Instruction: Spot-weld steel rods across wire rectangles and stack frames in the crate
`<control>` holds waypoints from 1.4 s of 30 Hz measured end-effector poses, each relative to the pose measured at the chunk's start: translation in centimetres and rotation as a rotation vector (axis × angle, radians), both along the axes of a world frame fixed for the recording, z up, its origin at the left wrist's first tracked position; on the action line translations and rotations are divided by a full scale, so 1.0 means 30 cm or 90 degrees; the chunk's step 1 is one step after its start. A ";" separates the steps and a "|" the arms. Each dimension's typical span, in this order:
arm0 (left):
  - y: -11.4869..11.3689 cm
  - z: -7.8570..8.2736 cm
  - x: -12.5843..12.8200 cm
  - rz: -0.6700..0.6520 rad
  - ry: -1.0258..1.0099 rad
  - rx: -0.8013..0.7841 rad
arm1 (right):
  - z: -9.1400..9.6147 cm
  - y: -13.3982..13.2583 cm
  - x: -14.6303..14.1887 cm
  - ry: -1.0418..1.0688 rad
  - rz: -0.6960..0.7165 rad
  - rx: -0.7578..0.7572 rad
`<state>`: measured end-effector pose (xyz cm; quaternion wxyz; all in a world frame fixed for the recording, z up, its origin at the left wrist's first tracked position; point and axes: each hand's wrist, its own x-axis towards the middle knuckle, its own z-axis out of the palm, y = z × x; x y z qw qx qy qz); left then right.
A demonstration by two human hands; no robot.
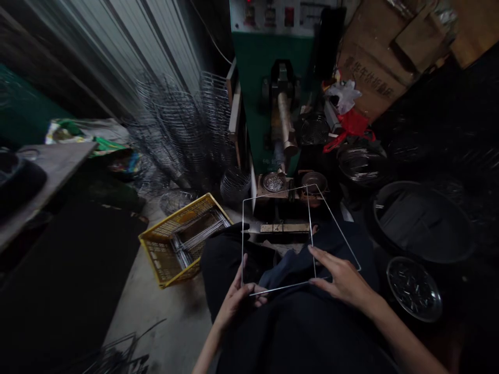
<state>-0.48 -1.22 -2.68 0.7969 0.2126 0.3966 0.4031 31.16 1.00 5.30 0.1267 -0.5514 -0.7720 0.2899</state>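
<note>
A bent metal wire frame [243, 228], four-sided with one cross wire inside, is held tilted over my lap. My left hand [235, 301] is closed around its near left corner, the thumb along the side wire and fingers under the near wire. My right hand [341, 275] pinches the frame where the cross wire meets the near wire, its thumb and forefinger apart along the wires. Past the frame's far edge stands a green machine [253, 93] with a metal arm [286, 122]. Below that arm sits a small dish of metal bits [273, 182].
A yellow crate [156, 265] with wire pieces stands at left on the floor. Wire racks [175, 119] are stacked behind it. To my right are a large black basin [424, 223] and a bowl of small metal parts [414, 288]. Cardboard boxes [374, 62] lean at back right.
</note>
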 end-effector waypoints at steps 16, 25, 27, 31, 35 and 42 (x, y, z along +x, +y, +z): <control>0.006 0.068 -0.015 0.034 0.031 0.019 | -0.015 0.043 0.014 0.022 0.038 -0.008; 0.017 0.068 0.043 -0.036 0.004 0.038 | -0.025 0.098 -0.128 0.137 0.124 -0.024; 0.022 0.061 0.060 -0.067 -0.003 0.037 | -0.023 0.097 -0.176 0.181 0.180 -0.034; 0.018 0.060 0.059 -0.066 -0.005 0.034 | -0.021 0.061 -0.167 0.177 0.164 -0.019; 0.015 0.087 0.032 -0.035 0.021 0.044 | -0.013 0.028 -0.085 0.105 0.088 -0.035; 0.025 0.141 0.035 -0.016 0.041 0.068 | -0.007 0.034 -0.071 0.100 0.086 -0.041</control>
